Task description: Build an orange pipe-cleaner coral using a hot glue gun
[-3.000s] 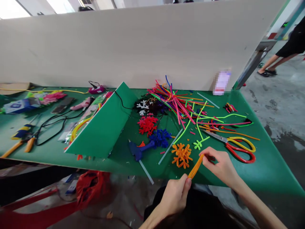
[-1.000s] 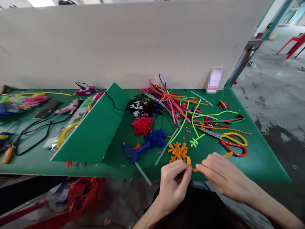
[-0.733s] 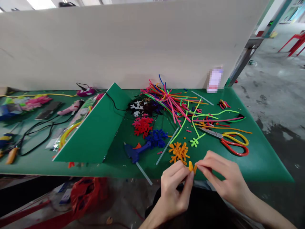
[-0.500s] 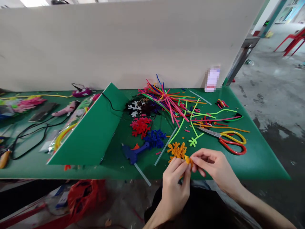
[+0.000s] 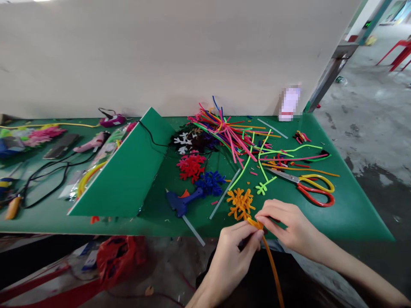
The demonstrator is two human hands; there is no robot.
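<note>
Holding yellow tubing (image 5: 87, 179), a clear plastic bag (image 5: 105, 147) sits.

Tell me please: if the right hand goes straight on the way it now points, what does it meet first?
The right hand is pinching the orange pipe cleaner, so that comes first. Just beyond lies the orange pipe-cleaner flake, though depth is hard to judge.
</note>
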